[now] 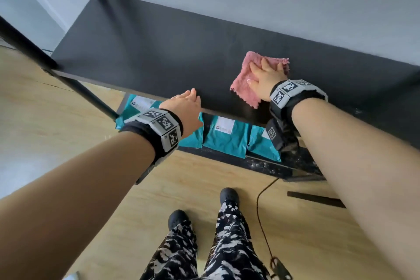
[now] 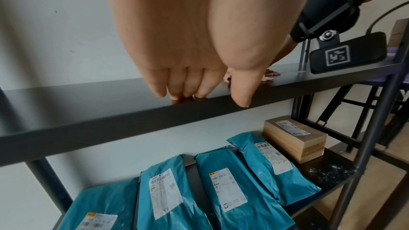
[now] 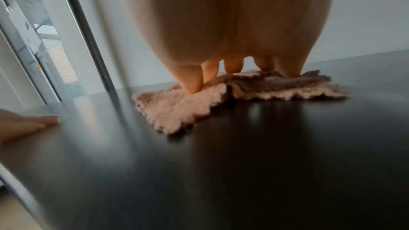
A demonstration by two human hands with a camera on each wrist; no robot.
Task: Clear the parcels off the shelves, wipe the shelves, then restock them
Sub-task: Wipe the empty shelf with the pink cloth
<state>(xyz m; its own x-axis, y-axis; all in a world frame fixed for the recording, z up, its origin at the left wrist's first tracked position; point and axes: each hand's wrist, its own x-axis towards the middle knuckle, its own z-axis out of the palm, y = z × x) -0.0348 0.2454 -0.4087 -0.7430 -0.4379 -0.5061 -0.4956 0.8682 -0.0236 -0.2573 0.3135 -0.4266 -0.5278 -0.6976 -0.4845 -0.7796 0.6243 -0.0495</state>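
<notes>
A black shelf (image 1: 141, 52) lies bare apart from a pink cloth (image 1: 247, 82). My right hand (image 1: 264, 75) presses flat on the cloth with straight, spread fingers; the right wrist view shows the fingers (image 3: 192, 83) pushing down on the cloth (image 3: 177, 109). My left hand (image 1: 185, 101) rests on the shelf's front edge (image 2: 132, 120), fingers (image 2: 188, 86) straight on top and thumb over the rim, holding nothing. On the shelf below lie several teal parcels (image 2: 230, 195) with white labels and a cardboard box (image 2: 296, 139); the teal parcels (image 1: 225, 138) show under the edge in the head view.
Black metal uprights (image 1: 75, 88) frame the rack at left, and another upright (image 2: 367, 146) stands at right. A grey wall (image 1: 272, 2) backs the shelf. A thin cable (image 1: 263, 223) trails over the wooden floor near my feet (image 1: 229, 195).
</notes>
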